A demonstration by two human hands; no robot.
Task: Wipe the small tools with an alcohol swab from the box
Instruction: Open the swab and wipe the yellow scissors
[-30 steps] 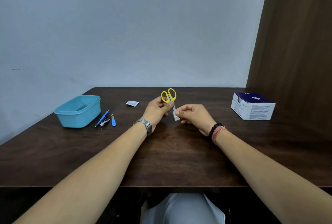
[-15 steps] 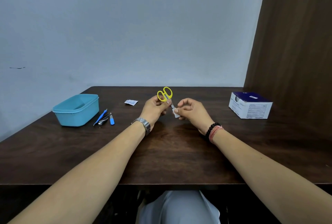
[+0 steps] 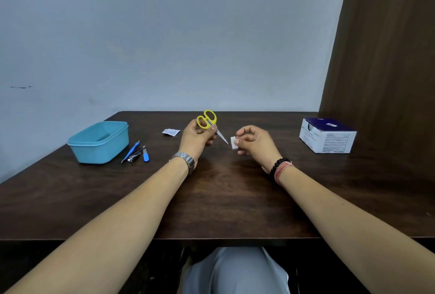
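My left hand (image 3: 196, 138) grips small scissors (image 3: 207, 120) with yellow handles, loops up and the closed blades pointing down to the right. My right hand (image 3: 253, 139) pinches a small white folded alcohol swab (image 3: 233, 143) between thumb and fingers. The blade tip ends just left of the swab, a small gap between them. The white and dark-blue swab box (image 3: 328, 136) stands at the right of the table. Several small tools (image 3: 136, 153), blue-handled ones and a nail clipper, lie at the left.
A light-blue plastic tub (image 3: 98, 143) sits at the table's left, beside the small tools. A torn swab wrapper (image 3: 171, 132) lies behind my left hand. A dark wooden panel (image 3: 388, 58) rises at the right. The table's front edge (image 3: 223, 238) runs near my lap.
My right hand has slid the swab down off the scissor blades and away to the right. The blades are now bare and tilted down-right.
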